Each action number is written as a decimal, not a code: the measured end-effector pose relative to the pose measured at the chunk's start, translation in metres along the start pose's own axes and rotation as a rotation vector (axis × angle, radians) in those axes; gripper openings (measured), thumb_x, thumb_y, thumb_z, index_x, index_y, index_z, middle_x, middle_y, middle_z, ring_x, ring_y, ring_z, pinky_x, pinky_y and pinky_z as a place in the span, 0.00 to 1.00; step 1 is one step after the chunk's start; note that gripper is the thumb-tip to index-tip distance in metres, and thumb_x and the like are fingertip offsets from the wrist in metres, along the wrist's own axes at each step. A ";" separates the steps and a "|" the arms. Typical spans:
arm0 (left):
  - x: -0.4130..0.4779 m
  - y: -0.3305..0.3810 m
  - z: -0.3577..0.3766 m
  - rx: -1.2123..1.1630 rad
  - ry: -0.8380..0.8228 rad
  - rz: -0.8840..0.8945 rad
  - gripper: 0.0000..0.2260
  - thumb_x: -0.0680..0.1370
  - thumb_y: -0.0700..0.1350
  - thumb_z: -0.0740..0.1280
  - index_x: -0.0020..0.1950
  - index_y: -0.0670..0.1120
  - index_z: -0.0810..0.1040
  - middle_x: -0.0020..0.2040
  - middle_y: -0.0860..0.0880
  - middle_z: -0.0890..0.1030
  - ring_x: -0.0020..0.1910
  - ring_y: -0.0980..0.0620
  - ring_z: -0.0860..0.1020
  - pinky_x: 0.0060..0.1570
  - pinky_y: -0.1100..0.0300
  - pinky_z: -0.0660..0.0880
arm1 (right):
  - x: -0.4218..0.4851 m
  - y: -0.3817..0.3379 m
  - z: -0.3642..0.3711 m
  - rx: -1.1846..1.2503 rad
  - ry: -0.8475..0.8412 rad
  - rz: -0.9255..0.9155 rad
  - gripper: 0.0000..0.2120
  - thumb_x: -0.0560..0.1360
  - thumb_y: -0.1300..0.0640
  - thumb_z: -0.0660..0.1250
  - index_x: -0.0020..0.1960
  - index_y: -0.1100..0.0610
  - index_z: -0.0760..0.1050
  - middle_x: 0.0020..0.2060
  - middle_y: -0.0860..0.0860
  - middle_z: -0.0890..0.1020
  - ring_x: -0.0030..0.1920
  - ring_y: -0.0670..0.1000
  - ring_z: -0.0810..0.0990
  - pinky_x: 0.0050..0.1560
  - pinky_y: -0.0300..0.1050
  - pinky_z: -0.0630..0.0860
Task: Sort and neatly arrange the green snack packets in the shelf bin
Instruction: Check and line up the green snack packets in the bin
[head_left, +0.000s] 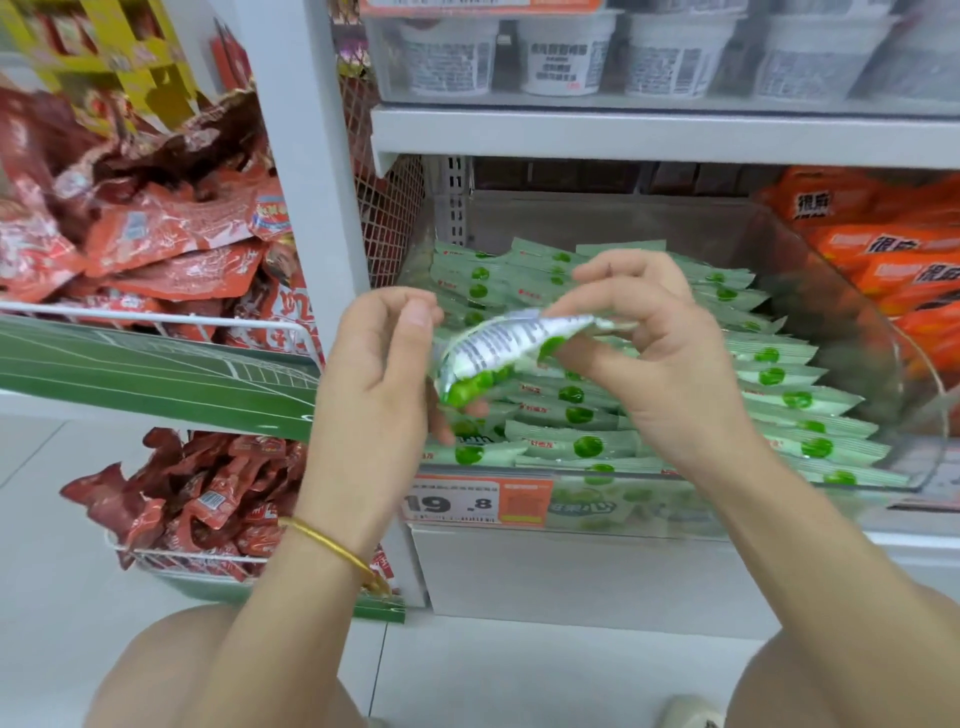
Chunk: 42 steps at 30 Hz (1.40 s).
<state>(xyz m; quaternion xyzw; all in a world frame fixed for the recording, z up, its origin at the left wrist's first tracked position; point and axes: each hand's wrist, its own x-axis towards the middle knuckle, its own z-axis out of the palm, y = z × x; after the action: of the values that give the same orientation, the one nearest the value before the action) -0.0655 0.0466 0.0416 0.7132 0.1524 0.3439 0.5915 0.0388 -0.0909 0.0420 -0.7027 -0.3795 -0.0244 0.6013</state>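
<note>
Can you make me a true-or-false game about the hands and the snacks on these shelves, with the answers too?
1. The left hand and the right hand both hold one green packet over the clear bin. True.
2. The packets to the right of the bin are blue. False: orange packets lie there.
3. A gold bangle sits on the left wrist. True.
4. Red bottles stand above the bin. False: white cups stand there.

The price tag (475, 503) on the shelf bin (810, 512) reads 19.8.
</note>
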 end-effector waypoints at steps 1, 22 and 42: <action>-0.001 0.000 -0.002 0.111 0.036 0.080 0.07 0.82 0.47 0.55 0.50 0.52 0.72 0.46 0.53 0.80 0.28 0.49 0.79 0.25 0.57 0.72 | 0.000 0.000 0.002 0.031 0.015 0.003 0.07 0.67 0.53 0.73 0.42 0.43 0.80 0.48 0.42 0.76 0.53 0.46 0.77 0.53 0.50 0.76; 0.006 -0.007 -0.030 0.734 0.007 0.480 0.09 0.77 0.51 0.61 0.48 0.51 0.80 0.46 0.57 0.79 0.49 0.49 0.74 0.52 0.51 0.66 | 0.013 -0.010 0.037 -0.668 -0.322 -0.108 0.21 0.66 0.40 0.70 0.52 0.52 0.81 0.41 0.47 0.74 0.48 0.51 0.72 0.48 0.48 0.70; 0.001 -0.022 -0.028 1.202 -0.154 0.608 0.02 0.67 0.42 0.70 0.36 0.49 0.81 0.33 0.54 0.79 0.46 0.47 0.78 0.61 0.46 0.58 | 0.007 0.000 0.040 -0.861 -0.421 -0.145 0.16 0.69 0.40 0.70 0.51 0.49 0.82 0.41 0.45 0.75 0.47 0.48 0.63 0.47 0.45 0.61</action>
<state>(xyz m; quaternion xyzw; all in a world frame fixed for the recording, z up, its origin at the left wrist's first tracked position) -0.0800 0.0736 0.0225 0.9517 0.0672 0.2987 -0.0215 0.0268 -0.0533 0.0341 -0.8491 -0.4964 -0.0783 0.1628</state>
